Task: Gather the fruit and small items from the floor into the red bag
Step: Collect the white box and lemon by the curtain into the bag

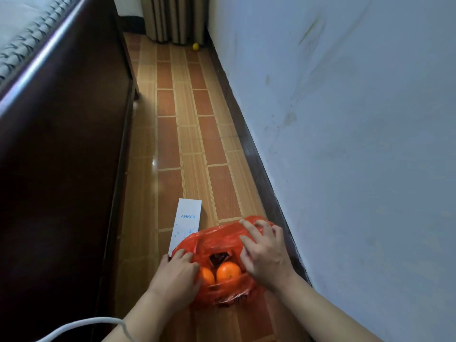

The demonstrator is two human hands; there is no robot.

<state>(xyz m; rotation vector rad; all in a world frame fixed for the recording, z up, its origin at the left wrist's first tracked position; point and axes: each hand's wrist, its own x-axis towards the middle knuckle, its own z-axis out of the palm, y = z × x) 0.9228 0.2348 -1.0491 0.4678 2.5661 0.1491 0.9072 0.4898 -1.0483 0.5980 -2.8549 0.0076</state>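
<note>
The red plastic bag lies on the tiled floor near the bottom of the head view. Two oranges show through its mouth, with a dark wrapper behind them. My left hand grips the bag's left rim, fingers curled over the plastic. On the bag's right side my right hand has its spread, bent fingers on the upper plastic. A white Anker box lies flat on the floor just left of the bag, partly under its edge. Far down the corridor a yellow fruit sits by the curtain.
A dark wooden bed frame runs along the left, and a pale wall with a dark skirting board runs along the right. A striped curtain closes the far end. A white cable crosses the bottom left.
</note>
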